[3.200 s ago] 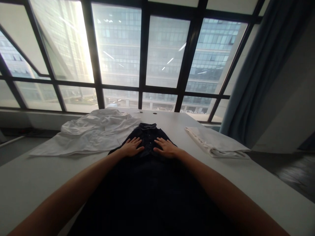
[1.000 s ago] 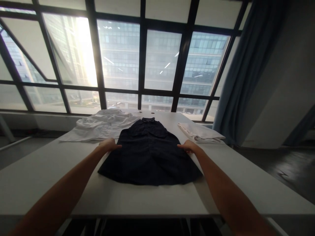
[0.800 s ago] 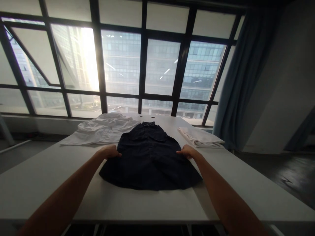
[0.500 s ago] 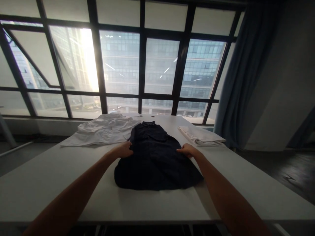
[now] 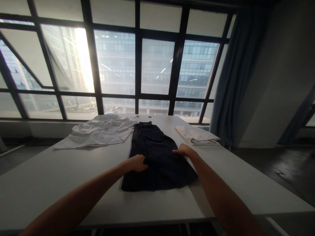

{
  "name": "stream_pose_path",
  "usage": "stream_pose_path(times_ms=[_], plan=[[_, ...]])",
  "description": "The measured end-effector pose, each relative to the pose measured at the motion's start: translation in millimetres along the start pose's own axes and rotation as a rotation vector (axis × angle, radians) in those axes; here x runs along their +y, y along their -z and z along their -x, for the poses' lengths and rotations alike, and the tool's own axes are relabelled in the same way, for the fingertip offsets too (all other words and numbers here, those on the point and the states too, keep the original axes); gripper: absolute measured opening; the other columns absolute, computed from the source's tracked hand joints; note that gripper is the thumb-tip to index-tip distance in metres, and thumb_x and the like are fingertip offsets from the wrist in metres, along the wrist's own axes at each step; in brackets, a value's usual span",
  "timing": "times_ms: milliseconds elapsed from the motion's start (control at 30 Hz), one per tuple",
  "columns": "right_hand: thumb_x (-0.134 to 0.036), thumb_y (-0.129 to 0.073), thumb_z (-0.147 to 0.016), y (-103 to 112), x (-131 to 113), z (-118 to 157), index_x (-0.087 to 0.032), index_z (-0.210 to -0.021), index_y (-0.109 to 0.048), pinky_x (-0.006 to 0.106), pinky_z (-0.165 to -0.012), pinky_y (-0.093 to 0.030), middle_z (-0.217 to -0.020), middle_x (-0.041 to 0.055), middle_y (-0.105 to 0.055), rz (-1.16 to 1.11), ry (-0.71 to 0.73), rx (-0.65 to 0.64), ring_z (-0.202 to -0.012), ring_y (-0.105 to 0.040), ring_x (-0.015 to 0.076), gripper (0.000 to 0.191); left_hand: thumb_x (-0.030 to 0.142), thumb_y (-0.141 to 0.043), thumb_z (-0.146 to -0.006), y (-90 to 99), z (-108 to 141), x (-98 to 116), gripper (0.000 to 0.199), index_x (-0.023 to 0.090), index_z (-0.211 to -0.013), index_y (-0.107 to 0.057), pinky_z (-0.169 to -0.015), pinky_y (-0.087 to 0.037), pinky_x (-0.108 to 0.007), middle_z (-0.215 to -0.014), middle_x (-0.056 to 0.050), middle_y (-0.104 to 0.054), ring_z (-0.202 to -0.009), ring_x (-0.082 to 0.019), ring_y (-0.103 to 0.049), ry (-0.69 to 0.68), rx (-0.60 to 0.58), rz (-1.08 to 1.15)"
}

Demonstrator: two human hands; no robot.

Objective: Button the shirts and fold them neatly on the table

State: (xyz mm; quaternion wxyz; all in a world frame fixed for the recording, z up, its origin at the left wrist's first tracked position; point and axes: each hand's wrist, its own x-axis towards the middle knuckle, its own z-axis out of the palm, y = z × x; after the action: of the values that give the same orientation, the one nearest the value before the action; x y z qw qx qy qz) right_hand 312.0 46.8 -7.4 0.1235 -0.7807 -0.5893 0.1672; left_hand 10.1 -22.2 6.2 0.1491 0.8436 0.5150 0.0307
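Note:
A dark navy shirt [image 5: 157, 164] lies lengthwise on the white table, its collar toward the window and its hem toward me. My left hand [image 5: 137, 163] is closed on the shirt's cloth, over the left part of its body; the fingertips are hidden in the dark fabric. At the right edge, about halfway down, my right hand [image 5: 184, 150] pinches the shirt. The shirt's left side runs in a fairly straight line, while its lower right corner flares out beside my right forearm.
A rumpled white garment [image 5: 98, 132] is spread at the table's far left. To the right of the shirt lies a folded off-white cloth [image 5: 197, 135]. Behind the white table [image 5: 81, 170] stand dark-framed windows, with a blue curtain [image 5: 225, 98] at the right.
My left hand has moved right and toward me, drawing the shirt's left side inward, so the shirt is narrower. My right hand keeps its place at the right edge. The view has shifted slightly.

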Motion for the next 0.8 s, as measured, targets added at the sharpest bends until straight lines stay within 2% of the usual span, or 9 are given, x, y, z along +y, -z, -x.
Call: stream_pose_path(times_ms=[67, 133, 200, 267, 333, 400, 600, 700, 800], plan=[[-0.045, -0.083, -0.061, 0, -2, 3, -0.009, -0.076, -0.069, 0.027, -0.057, -0.049, -0.063, 0.0100, -0.065, 0.037, 0.010, -0.018, -0.068, -0.067, 0.0263, 0.041, 0.057, -0.045, -0.087, 5.3, 2, -5, 0.049, 0.017, -0.083, -0.074, -0.067, -0.050, -0.030, -0.079, -0.008, -0.072, -0.079, -0.026, -0.069, -0.021, -0.017, 0.043], [-0.046, -0.083, -0.060, 0, -5, 7, -0.009, -0.079, -0.069, 0.026, -0.057, -0.050, -0.066, 0.0095, -0.066, 0.052, 0.003, -0.044, -0.070, -0.067, 0.0254, 0.044, 0.061, -0.036, -0.091, 6.8, 3, -16, 0.058, 0.017, -0.085, -0.074, -0.072, -0.050, -0.030, -0.077, -0.007, -0.072, -0.078, -0.024, -0.068, -0.111, 0.089, 0.071], [-0.046, -0.084, -0.058, 2, -8, 12, -0.009, -0.082, -0.069, 0.026, -0.055, -0.050, -0.070, 0.0089, -0.067, 0.031, -0.009, -0.078, -0.069, -0.067, 0.0235, 0.047, 0.057, -0.042, -0.091, 1.8, 4, -28, 0.051, 0.018, -0.108, -0.071, -0.089, -0.047, -0.033, -0.103, -0.009, -0.072, -0.100, -0.026, -0.064, -0.258, 0.237, 0.039], [-0.045, -0.086, -0.056, 4, -9, 16, -0.009, -0.084, -0.068, 0.025, -0.052, -0.049, -0.071, 0.0081, -0.067, -0.022, -0.011, -0.114, -0.065, -0.065, 0.0212, 0.050, 0.054, -0.051, -0.088, -7.7, 4, -38, 0.054, 0.020, -0.130, -0.058, -0.104, -0.038, -0.039, -0.133, -0.010, -0.058, -0.125, -0.029, -0.050, -0.372, 0.262, -0.018], [-0.044, -0.088, -0.052, 6, -10, 19, -0.009, -0.084, -0.067, 0.025, -0.050, -0.048, -0.068, 0.0075, -0.065, -0.058, -0.004, -0.146, -0.061, -0.064, 0.0199, 0.052, 0.051, -0.052, -0.090, -16.8, 3, -40, 0.057, 0.022, -0.138, -0.050, -0.111, -0.030, -0.045, -0.146, -0.010, -0.046, -0.136, -0.030, -0.038, -0.413, 0.226, -0.050], [-0.044, -0.090, -0.047, 7, -10, 19, -0.009, -0.082, -0.067, 0.026, -0.050, -0.048, -0.064, 0.0070, -0.064, -0.045, 0.005, -0.169, -0.060, -0.063, 0.0202, 0.054, 0.047, -0.047, -0.094, -22.7, 1, -32, 0.050, 0.023, -0.138, -0.050, -0.113, -0.027, -0.046, -0.148, -0.009, -0.043, -0.138, -0.028, -0.036, -0.442, 0.245, -0.031], [-0.047, -0.088, -0.049, 7, -7, 18, -0.010, -0.077, -0.066, 0.026, -0.053, -0.049, -0.063, 0.0059, -0.062, 0.027, 0.049, -0.213, -0.061, -0.063, 0.0198, 0.051, 0.031, -0.054, -0.091, -28.8, -7, 9, 0.039, 0.018, -0.128, -0.059, -0.104, -0.039, -0.039, -0.125, -0.011, -0.064, -0.117, -0.025, -0.056, -0.576, 0.227, 0.103], [-0.049, -0.087, -0.052, 7, -8, 20, -0.011, -0.076, -0.065, 0.026, -0.053, -0.049, -0.068, 0.0070, -0.063, 0.041, 0.039, -0.226, -0.065, -0.063, 0.0201, 0.050, 0.031, -0.059, -0.089, -26.5, -2, 14, 0.037, 0.020, -0.123, -0.063, -0.097, -0.044, -0.035, -0.116, -0.008, -0.068, -0.106, -0.022, -0.061, -0.616, 0.217, 0.201], [-0.048, -0.089, -0.048, 9, -9, 22, -0.011, -0.078, -0.065, 0.027, -0.053, -0.050, -0.075, 0.0093, -0.066, 0.025, -0.003, -0.182, -0.070, -0.064, 0.0222, 0.053, 0.036, -0.052, -0.094, -20.6, 8, 11, 0.032, 0.019, -0.116, -0.067, -0.083, -0.049, -0.028, -0.098, -0.006, -0.072, -0.089, -0.018, -0.066, -0.624, 0.116, 0.337]])
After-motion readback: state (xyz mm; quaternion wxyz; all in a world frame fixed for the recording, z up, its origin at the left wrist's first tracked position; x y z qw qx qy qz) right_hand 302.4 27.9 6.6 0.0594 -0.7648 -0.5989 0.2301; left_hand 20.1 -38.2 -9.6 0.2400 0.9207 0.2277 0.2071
